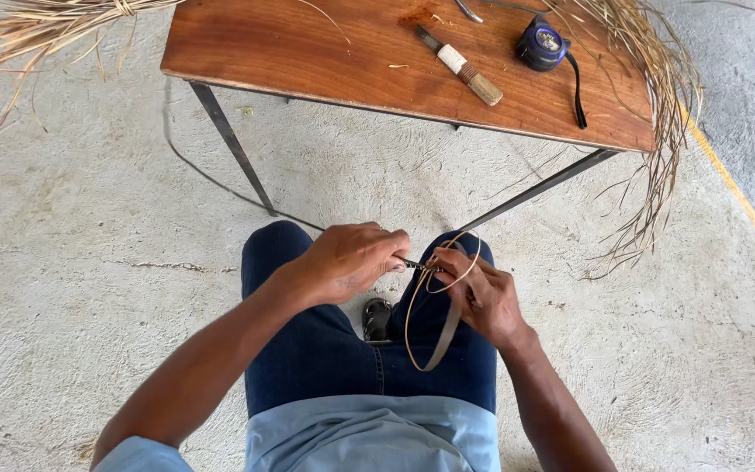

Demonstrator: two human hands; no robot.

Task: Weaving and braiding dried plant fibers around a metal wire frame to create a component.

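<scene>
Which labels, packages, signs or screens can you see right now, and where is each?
Tape measure: far right of the table; round dark blue case with a small yellow-and-pale label on its face, black strap trailing toward the table edge.
No packages, signs or screens in view.
Knife, beside the tape measure: bare wooden handle with a white wrap, no label.

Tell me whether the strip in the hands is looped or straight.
Looped: the thin strip curves into a long oval hanging over the lap, its ends pinched between the left hand and right hand.
</scene>
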